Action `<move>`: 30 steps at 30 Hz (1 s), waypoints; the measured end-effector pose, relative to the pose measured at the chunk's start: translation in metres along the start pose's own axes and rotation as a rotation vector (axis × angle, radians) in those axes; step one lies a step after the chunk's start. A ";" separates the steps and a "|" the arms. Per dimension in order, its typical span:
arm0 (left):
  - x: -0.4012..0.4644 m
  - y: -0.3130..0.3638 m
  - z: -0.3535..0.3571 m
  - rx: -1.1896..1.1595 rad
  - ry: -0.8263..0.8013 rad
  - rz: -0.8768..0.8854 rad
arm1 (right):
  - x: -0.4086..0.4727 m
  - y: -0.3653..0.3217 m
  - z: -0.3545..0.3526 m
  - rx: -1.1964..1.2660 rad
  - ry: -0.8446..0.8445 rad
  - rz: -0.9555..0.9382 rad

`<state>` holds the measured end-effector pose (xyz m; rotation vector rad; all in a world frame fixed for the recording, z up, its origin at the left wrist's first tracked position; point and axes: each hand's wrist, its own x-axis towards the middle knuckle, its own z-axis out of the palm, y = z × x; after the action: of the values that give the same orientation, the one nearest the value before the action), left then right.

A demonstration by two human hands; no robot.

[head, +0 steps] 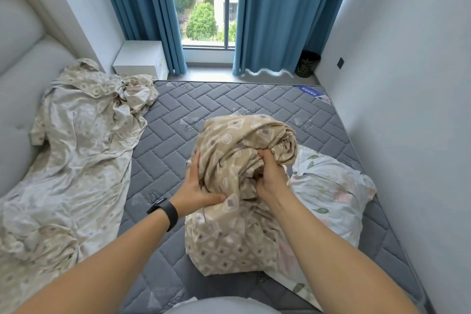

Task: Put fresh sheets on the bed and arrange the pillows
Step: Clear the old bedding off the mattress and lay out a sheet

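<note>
A bundled beige sheet with a diamond pattern stands bunched up over the bare grey quilted mattress. My left hand grips its left side, thumb pressed into the cloth. My right hand clutches a fold at the bundle's middle. A pillow in a white floral case lies to the right, partly under the bundle. A second crumpled beige patterned cover sprawls along the mattress's left side against the headboard.
A padded grey headboard runs along the left. A white bedside cabinet stands by blue curtains and the window. A dark bin sits in the far right corner. A wall runs close along the right.
</note>
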<state>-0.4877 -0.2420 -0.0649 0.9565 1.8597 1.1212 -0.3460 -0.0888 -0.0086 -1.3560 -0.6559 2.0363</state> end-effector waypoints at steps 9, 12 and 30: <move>0.022 0.106 -0.043 0.063 0.121 0.381 | -0.020 0.005 0.030 0.451 -0.547 0.282; 0.019 0.114 -0.045 0.019 0.202 0.372 | -0.021 0.010 0.024 0.529 -0.578 0.397; 0.013 0.090 -0.056 0.394 0.401 0.222 | -0.017 0.014 0.011 -1.084 -0.523 -0.466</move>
<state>-0.5228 -0.2201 0.0339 1.2528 2.4077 1.1633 -0.3539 -0.1113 -0.0035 -0.9499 -2.2888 1.6300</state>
